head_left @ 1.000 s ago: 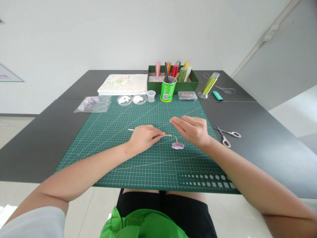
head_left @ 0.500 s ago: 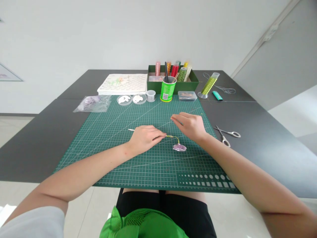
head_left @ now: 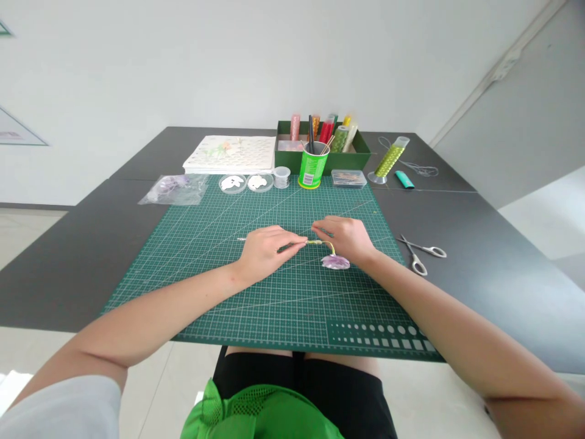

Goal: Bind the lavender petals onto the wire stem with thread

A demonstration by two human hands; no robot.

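My left hand (head_left: 267, 251) is closed in a pinch on the stem of an artificial flower (head_left: 336, 262) with pale purple petals. The thin yellow-green stem bends over to the right of my fingertips, so the bloom hangs downward. A whitish end of the stem (head_left: 241, 239) shows left of that hand. Just behind the bend, my right hand (head_left: 346, 238) is curled with its fingertips drawn together; whatever they hold, if anything, is too small to make out. Both hands are over the green cutting mat (head_left: 274, 311).
Scissors (head_left: 418, 265) lie partly open right of the mat. Along the back stand a green can (head_left: 313, 171), a clear lidded box (head_left: 348, 178), dishes of white pieces (head_left: 233, 183), a plastic bag (head_left: 176, 190) and a green box of rolls (head_left: 361, 160). A yellow-green roll (head_left: 388, 161) stands at right.
My right hand has come down and a little left, closer to the stem. The flower and my left fingertips have risen slightly. The view has shifted a little.
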